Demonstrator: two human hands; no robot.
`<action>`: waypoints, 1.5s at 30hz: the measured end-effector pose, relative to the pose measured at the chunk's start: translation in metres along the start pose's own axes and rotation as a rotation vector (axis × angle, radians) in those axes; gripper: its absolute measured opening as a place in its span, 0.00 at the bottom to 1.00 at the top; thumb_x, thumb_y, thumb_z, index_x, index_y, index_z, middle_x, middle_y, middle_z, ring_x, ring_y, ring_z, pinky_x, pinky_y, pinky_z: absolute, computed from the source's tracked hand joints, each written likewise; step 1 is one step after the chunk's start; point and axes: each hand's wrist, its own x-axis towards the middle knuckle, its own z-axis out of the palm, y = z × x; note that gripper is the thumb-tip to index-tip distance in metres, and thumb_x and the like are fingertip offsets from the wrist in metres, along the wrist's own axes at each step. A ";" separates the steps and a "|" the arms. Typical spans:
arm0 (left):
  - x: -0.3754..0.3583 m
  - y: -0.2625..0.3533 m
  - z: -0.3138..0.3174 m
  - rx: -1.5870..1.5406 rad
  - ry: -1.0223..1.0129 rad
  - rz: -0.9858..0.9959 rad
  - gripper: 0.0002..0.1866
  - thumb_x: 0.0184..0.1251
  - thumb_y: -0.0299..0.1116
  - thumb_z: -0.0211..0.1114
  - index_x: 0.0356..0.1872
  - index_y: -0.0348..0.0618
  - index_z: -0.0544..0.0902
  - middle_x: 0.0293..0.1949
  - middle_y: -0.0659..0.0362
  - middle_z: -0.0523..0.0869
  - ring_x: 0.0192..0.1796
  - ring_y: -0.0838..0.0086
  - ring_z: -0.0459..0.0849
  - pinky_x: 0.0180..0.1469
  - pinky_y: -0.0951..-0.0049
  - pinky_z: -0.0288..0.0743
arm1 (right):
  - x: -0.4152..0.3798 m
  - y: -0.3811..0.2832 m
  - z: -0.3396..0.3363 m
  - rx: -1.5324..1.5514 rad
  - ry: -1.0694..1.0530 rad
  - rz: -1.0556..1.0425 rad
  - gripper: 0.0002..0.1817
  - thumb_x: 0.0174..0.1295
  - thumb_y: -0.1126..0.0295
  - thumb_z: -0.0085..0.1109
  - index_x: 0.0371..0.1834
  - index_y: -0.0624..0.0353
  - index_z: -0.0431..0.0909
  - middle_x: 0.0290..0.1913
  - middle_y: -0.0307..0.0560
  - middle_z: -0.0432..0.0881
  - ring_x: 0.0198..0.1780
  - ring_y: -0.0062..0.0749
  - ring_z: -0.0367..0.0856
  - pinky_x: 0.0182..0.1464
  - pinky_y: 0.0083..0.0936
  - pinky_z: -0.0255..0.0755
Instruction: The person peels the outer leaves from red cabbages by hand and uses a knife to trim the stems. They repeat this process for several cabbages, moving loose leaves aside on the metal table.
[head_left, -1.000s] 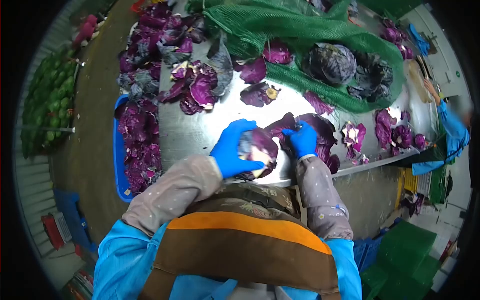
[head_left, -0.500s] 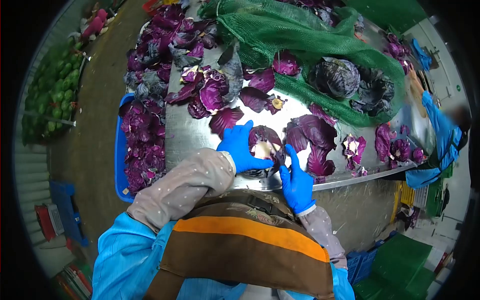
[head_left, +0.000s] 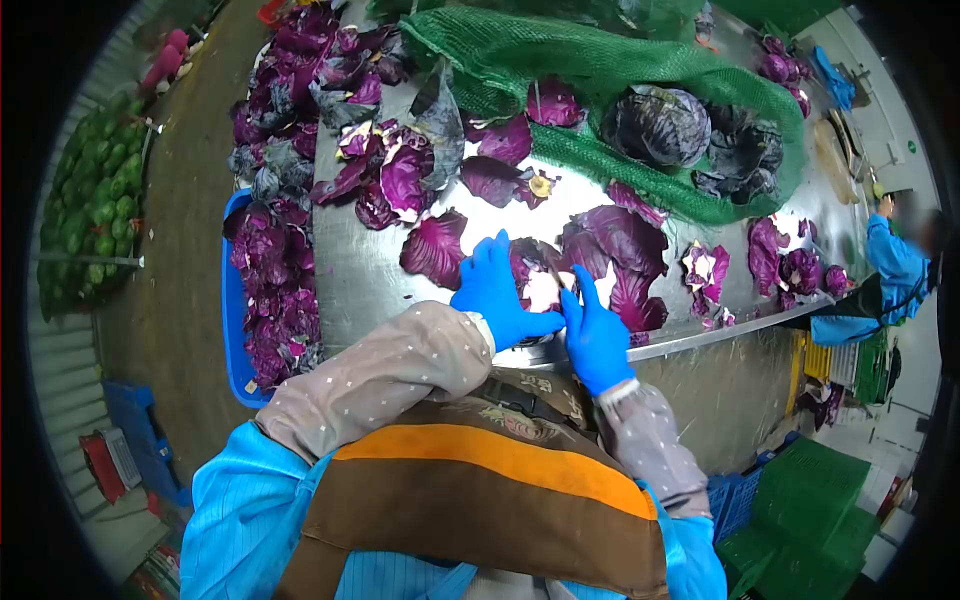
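Between my hands a red cabbage [head_left: 535, 270] with a pale cut part rests near the front edge of the metal table [head_left: 370, 290]. My left hand [head_left: 500, 292], in a blue glove, grips its left side with the fingers stretched forward and the thumb across the front. On the right side my right hand [head_left: 595, 335], also gloved in blue, is closed with its index finger pointing at the cabbage; what it holds is too hidden to make out. Large loose purple leaves [head_left: 615, 250] lie just right of the cabbage, and another leaf [head_left: 434, 248] lies to its left.
A blue crate [head_left: 235, 300] heaped with purple leaves stands at the table's left. Green netting [head_left: 560, 65] with a whole dark cabbage [head_left: 658, 125] on it spans the back. A co-worker in blue [head_left: 890, 255] is at the far right. Green crates [head_left: 810, 500] stand low right.
The view has shifted slightly, and the table items appear further left. My left hand has come closer to my right around the cabbage. The co-worker's arm has moved.
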 end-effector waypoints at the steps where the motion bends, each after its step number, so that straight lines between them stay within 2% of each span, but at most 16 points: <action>1: 0.002 0.002 0.001 -0.024 0.035 0.000 0.70 0.33 0.60 0.79 0.72 0.31 0.45 0.69 0.36 0.54 0.70 0.39 0.55 0.68 0.48 0.58 | 0.005 0.015 0.016 0.038 0.130 -0.058 0.26 0.71 0.51 0.46 0.66 0.54 0.67 0.23 0.60 0.81 0.27 0.57 0.82 0.27 0.46 0.71; 4: 0.001 0.006 -0.002 0.024 0.066 0.034 0.67 0.33 0.58 0.81 0.70 0.31 0.49 0.66 0.37 0.59 0.68 0.43 0.60 0.68 0.50 0.58 | 0.011 0.016 0.018 0.224 0.168 0.033 0.21 0.66 0.56 0.54 0.58 0.52 0.74 0.24 0.57 0.82 0.29 0.55 0.83 0.30 0.45 0.73; 11: -0.007 0.006 0.008 0.055 0.090 0.147 0.65 0.35 0.57 0.80 0.71 0.34 0.50 0.68 0.36 0.57 0.69 0.42 0.58 0.70 0.49 0.55 | 0.056 0.020 -0.008 -0.098 0.101 -0.025 0.13 0.52 0.63 0.64 0.38 0.56 0.80 0.28 0.59 0.83 0.33 0.57 0.83 0.34 0.46 0.75; 14: -0.004 0.003 0.009 -0.031 0.129 0.090 0.64 0.35 0.56 0.80 0.70 0.34 0.51 0.66 0.36 0.58 0.69 0.43 0.58 0.70 0.50 0.55 | 0.084 0.028 0.003 -0.231 0.215 -0.019 0.16 0.50 0.60 0.68 0.37 0.59 0.81 0.33 0.62 0.83 0.37 0.58 0.82 0.38 0.47 0.75; 18: -0.020 -0.044 0.018 -0.258 0.238 0.378 0.66 0.31 0.53 0.83 0.70 0.37 0.49 0.66 0.40 0.57 0.70 0.46 0.57 0.69 0.53 0.57 | 0.127 0.090 0.033 -0.036 0.150 0.155 0.23 0.45 0.56 0.74 0.39 0.61 0.82 0.39 0.64 0.82 0.42 0.58 0.81 0.43 0.44 0.76; 19: -0.023 -0.053 0.018 -0.511 0.179 0.271 0.65 0.33 0.50 0.84 0.69 0.36 0.50 0.66 0.41 0.58 0.69 0.53 0.59 0.70 0.57 0.58 | 0.127 0.082 0.037 0.020 0.224 0.129 0.25 0.44 0.54 0.75 0.39 0.62 0.82 0.37 0.57 0.85 0.39 0.49 0.84 0.41 0.38 0.76; 21: -0.033 -0.060 0.013 -0.579 0.259 0.090 0.63 0.36 0.46 0.84 0.69 0.35 0.49 0.64 0.43 0.61 0.66 0.57 0.64 0.69 0.59 0.60 | 0.128 0.076 0.048 0.699 0.381 0.076 0.29 0.45 0.54 0.77 0.45 0.63 0.81 0.34 0.49 0.86 0.35 0.33 0.83 0.38 0.31 0.76; 23: -0.035 -0.075 0.024 -0.933 0.288 -0.015 0.60 0.37 0.45 0.85 0.65 0.34 0.51 0.59 0.44 0.68 0.60 0.61 0.72 0.63 0.62 0.69 | 0.080 0.025 0.020 0.801 0.328 -0.078 0.34 0.48 0.57 0.76 0.58 0.60 0.76 0.33 0.44 0.84 0.34 0.24 0.79 0.40 0.25 0.75; 26: -0.043 -0.079 -0.013 -0.598 -0.114 -0.346 0.52 0.37 0.45 0.84 0.62 0.36 0.60 0.60 0.43 0.67 0.59 0.60 0.73 0.62 0.63 0.70 | 0.011 -0.006 0.009 0.503 -0.049 -0.073 0.43 0.50 0.61 0.76 0.69 0.58 0.65 0.50 0.53 0.83 0.45 0.25 0.80 0.50 0.26 0.74; 29: -0.030 -0.049 -0.053 0.203 0.356 0.305 0.55 0.32 0.49 0.85 0.62 0.36 0.63 0.60 0.41 0.66 0.61 0.54 0.70 0.65 0.58 0.65 | 0.016 0.010 0.033 0.786 -0.139 -0.177 0.45 0.49 0.62 0.76 0.71 0.57 0.63 0.56 0.56 0.80 0.51 0.27 0.80 0.52 0.27 0.75; 31: 0.002 -0.044 -0.043 -0.170 0.088 0.390 0.65 0.29 0.56 0.83 0.68 0.33 0.57 0.65 0.39 0.63 0.67 0.45 0.64 0.70 0.55 0.58 | 0.021 0.010 0.030 0.750 -0.188 -0.194 0.45 0.50 0.62 0.75 0.72 0.55 0.62 0.53 0.56 0.82 0.50 0.26 0.81 0.52 0.27 0.75; 33: 0.005 -0.034 -0.031 -0.084 -0.080 0.198 0.70 0.28 0.58 0.82 0.71 0.31 0.51 0.67 0.36 0.61 0.69 0.44 0.61 0.72 0.55 0.56 | 0.005 -0.011 -0.003 0.082 -0.179 -0.118 0.41 0.60 0.48 0.62 0.75 0.47 0.57 0.25 0.55 0.83 0.28 0.42 0.85 0.31 0.34 0.75; 35: 0.001 -0.026 -0.023 -0.006 -0.053 0.125 0.72 0.29 0.61 0.81 0.71 0.25 0.48 0.68 0.33 0.59 0.71 0.46 0.60 0.72 0.58 0.55 | -0.008 -0.002 0.001 0.086 -0.042 -0.159 0.40 0.64 0.46 0.54 0.76 0.47 0.51 0.16 0.52 0.77 0.19 0.48 0.78 0.22 0.40 0.68; 39: 0.003 -0.022 -0.025 -0.001 -0.086 0.082 0.73 0.29 0.61 0.81 0.70 0.23 0.48 0.68 0.33 0.60 0.70 0.46 0.62 0.72 0.59 0.56 | -0.011 -0.004 0.000 -0.092 -0.018 -0.205 0.35 0.70 0.52 0.48 0.76 0.46 0.50 0.17 0.50 0.78 0.19 0.48 0.78 0.22 0.39 0.67; 40: 0.004 -0.022 -0.026 0.006 -0.089 0.086 0.73 0.29 0.61 0.81 0.70 0.23 0.48 0.67 0.34 0.60 0.70 0.46 0.62 0.72 0.59 0.56 | -0.004 -0.004 0.000 -0.069 -0.119 -0.078 0.29 0.71 0.53 0.46 0.73 0.49 0.58 0.24 0.56 0.82 0.26 0.52 0.82 0.28 0.41 0.72; 45: 0.000 -0.022 -0.020 -0.039 0.005 0.078 0.72 0.29 0.60 0.81 0.70 0.22 0.49 0.67 0.34 0.63 0.69 0.48 0.64 0.71 0.59 0.59 | 0.014 0.011 0.037 0.379 0.123 -0.082 0.24 0.72 0.51 0.43 0.62 0.53 0.73 0.45 0.65 0.81 0.47 0.60 0.81 0.45 0.44 0.75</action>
